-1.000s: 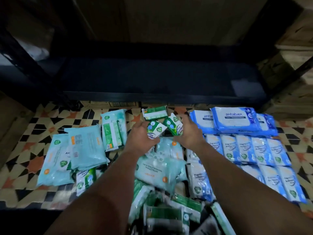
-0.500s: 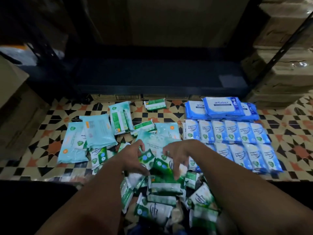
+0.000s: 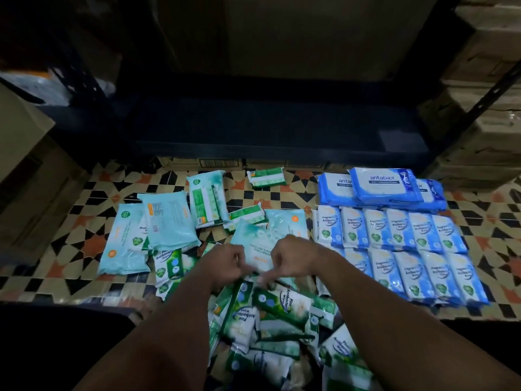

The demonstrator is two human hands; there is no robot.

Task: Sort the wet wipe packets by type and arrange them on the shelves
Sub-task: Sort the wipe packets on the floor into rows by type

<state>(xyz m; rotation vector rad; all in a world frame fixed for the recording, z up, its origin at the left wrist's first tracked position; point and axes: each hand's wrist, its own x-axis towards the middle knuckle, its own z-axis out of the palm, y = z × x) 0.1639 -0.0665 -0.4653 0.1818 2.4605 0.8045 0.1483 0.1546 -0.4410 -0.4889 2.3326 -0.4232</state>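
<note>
A heap of green-and-white pine wipe packets (image 3: 270,311) lies on the floor right in front of me. My left hand (image 3: 222,266) curls its fingers over the top edge of one green packet (image 3: 242,309). My right hand (image 3: 290,261) points its blurred fingertips down at the top of a neighbouring green packet. A pale teal packet (image 3: 259,241) lies just beyond both hands. More pale teal packets (image 3: 169,221) are stacked at the left. Blue-and-white packets (image 3: 400,249) stand in two neat rows at the right, with larger blue antabax packs (image 3: 383,184) behind them. The dark shelf (image 3: 267,128) is bare.
A small green packet (image 3: 266,177) lies alone near the shelf's front edge. Cardboard boxes (image 3: 25,165) stand at the left and stacked boxes (image 3: 485,122) at the right behind a slanted shelf brace (image 3: 490,91). The floor (image 3: 84,244) has patterned tiles.
Both hands dropped from the far small green packets back to the near green heap, then drew together at the heap's far edge, fingertips on two green packets.
</note>
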